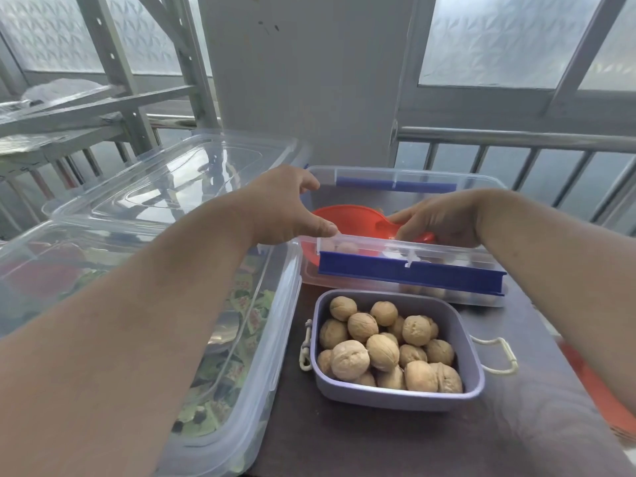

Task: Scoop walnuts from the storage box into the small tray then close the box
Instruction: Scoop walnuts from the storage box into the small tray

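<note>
Small tray [399, 395] is heaped; right hand [444, 223] grips the scoop [347, 220] in the storage box [406, 270], left hand [285, 210] loosely spread on its rim — lid might jam on it.

Probably home balcony: railing [516, 137], windows [495, 39].

You won't find any words, labels, brand marks or numbers to read here. The printed packets [241, 304] inside the big clear bin [282, 304] at the lower left of the frame carry some red and green pattern, but it is far too blurred for you to make out letters. The blue clips [409, 274] in the middle of the frame bear no marking.
</note>
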Demonstrator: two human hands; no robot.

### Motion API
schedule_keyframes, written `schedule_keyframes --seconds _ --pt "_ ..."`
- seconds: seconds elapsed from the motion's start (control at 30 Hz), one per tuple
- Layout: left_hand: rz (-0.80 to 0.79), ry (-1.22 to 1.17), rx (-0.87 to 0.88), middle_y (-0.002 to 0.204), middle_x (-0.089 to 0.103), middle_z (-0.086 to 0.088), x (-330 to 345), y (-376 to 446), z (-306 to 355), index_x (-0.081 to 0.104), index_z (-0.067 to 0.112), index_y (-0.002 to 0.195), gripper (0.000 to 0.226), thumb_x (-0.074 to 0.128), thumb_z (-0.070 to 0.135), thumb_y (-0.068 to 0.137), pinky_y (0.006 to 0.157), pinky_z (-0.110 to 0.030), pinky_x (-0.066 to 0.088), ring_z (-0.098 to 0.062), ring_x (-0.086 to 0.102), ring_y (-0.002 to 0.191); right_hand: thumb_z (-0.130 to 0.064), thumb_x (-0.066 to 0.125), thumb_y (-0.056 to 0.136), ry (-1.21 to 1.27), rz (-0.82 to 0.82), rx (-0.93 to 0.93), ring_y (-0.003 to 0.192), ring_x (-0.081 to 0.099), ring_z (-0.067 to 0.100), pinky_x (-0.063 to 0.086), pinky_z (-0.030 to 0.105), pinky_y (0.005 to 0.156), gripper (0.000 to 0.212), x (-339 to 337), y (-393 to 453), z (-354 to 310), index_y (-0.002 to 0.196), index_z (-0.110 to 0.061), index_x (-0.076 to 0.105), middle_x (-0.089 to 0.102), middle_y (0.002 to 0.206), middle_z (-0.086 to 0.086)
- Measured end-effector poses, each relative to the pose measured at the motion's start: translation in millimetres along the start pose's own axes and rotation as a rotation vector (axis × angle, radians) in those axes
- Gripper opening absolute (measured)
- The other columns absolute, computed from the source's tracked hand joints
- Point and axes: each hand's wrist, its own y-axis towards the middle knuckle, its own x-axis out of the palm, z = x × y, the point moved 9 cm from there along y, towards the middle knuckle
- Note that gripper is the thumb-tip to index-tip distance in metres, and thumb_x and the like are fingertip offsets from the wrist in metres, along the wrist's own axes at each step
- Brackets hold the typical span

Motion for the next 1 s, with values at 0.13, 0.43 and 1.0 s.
schedule_keyframes --seconds 0.13,0.43,1.0 --pt "-0.020 -0.006 -0.001 0.158 0.055 -0.001 1 -2 2 0.052 0.021 0.155 0.098 0.093 0.053 0.072 0.116 -0.042 0.044 -0.025 0.053 0.143 -0.019 0.082 0.088 -0.058 0.076 0.003 0.125 0.067 0.029 0.051 0.051 0.111 0.037 -3 2 -1 0.125 -0.018 0.078 0.074 0.132 0.004" --pt "-0.031 -0.012 -0.014 0.159 0.053 -0.002 1 -5 2 0.050 0.025 0.157 0.103 0.093 0.058 0.069 0.118 -0.048 0.044 -0.025 0.050 0.145 -0.054 0.101 0.058 -0.162 0.217 -0.136 0.147 0.043 0.024 0.038 0.050 0.121 0.128 -15 19 -9 0.161 -0.045 0.025 0.037 0.165 -0.009" --pt "-0.065 0.097 0.070 0.080 0.077 0.004 5 -9 9 0.080 0.022 0.077 0.022 0.087 0.042 0.084 0.071 -0.033 0.060 -0.013 0.073 0.080 -0.025 0.099 0.069 0.103 0.431 -0.374 0.102 0.069 0.045 0.049 0.046 0.078 0.087 -11 -56 -24 0.140 -0.048 0.053 0.066 0.135 0.017"
